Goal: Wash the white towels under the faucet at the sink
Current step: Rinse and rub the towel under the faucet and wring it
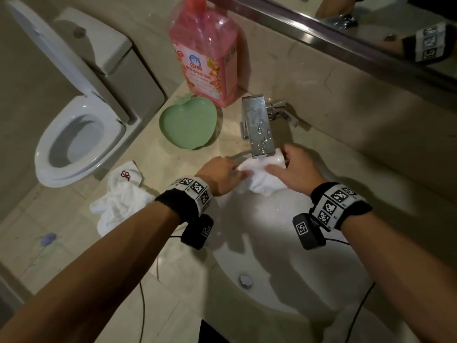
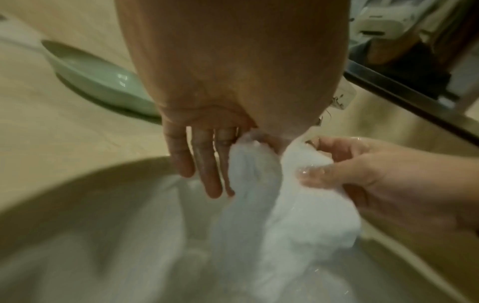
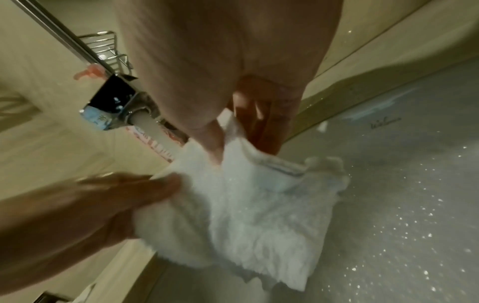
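Note:
A bunched white towel (image 1: pixel 259 178) hangs over the white sink (image 1: pixel 272 248), its top just under the spout of the chrome faucet (image 1: pixel 258 125). My left hand (image 1: pixel 236 173) pinches the towel's left side. In the left wrist view, the left hand (image 2: pixel 249 143) holds the towel (image 2: pixel 272 194) between thumb and forefinger, with the other fingers straight. My right hand (image 1: pixel 280 165) grips the right side. In the right wrist view, my right hand (image 3: pixel 233 139) has its thumb on the front of the towel (image 3: pixel 246 205) and its fingers behind it. A second white towel (image 1: pixel 121 199) lies crumpled on the counter to the left.
A green heart-shaped dish (image 1: pixel 188 122) and a pink detergent bottle (image 1: pixel 205 53) stand on the counter left of the faucet. An open toilet (image 1: pixel 74 137) is beyond the counter's left edge. A mirror (image 1: pixel 371 26) runs along the back wall. Water drops speckle the basin.

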